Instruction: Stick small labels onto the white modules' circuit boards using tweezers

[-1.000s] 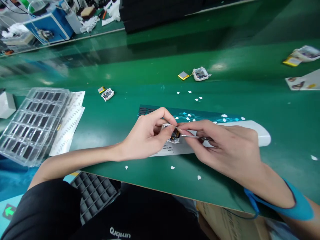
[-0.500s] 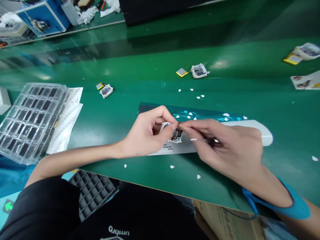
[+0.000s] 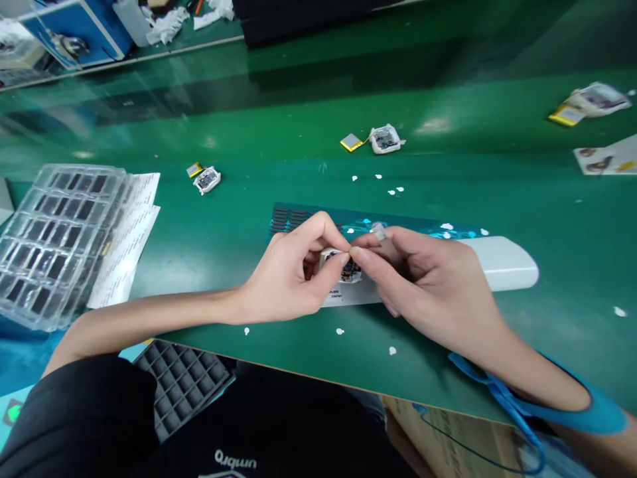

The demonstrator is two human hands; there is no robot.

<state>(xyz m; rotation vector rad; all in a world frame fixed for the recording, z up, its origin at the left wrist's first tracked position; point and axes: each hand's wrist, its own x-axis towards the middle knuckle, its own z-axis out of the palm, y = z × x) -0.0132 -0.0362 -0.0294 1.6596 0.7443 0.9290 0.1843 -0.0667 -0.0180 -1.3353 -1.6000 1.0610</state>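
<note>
Between my two hands is a small white watch-like case (image 3: 353, 273) with an exposed circuit board. My left hand (image 3: 293, 272) is closed around its left side, thumb and index finger pinched at the upper edge. My right hand (image 3: 432, 275) meets it there, thumb and index finger pressed together; whatever they pinch is hidden. A small translucent piece (image 3: 379, 231) shows by the right hand's fingers, and I cannot tell whether it is held. Underneath lie a white printed sheet (image 3: 351, 297) and a teal strip (image 3: 293, 219) with rows of dark pieces.
Open cases with yellow-edged batteries lie at the left (image 3: 207, 180), centre (image 3: 385, 139) and right (image 3: 600, 99). White tabs (image 3: 340, 331) are scattered about. Clear trays (image 3: 60, 239) stand on paper at left. A blue wrist strap (image 3: 562, 398) trails a cord over the table edge.
My right hand has turned, its fingers curling nearer the case, and the translucent piece has come into sight beside them. My left hand keeps its hold. The view has shifted slightly.
</note>
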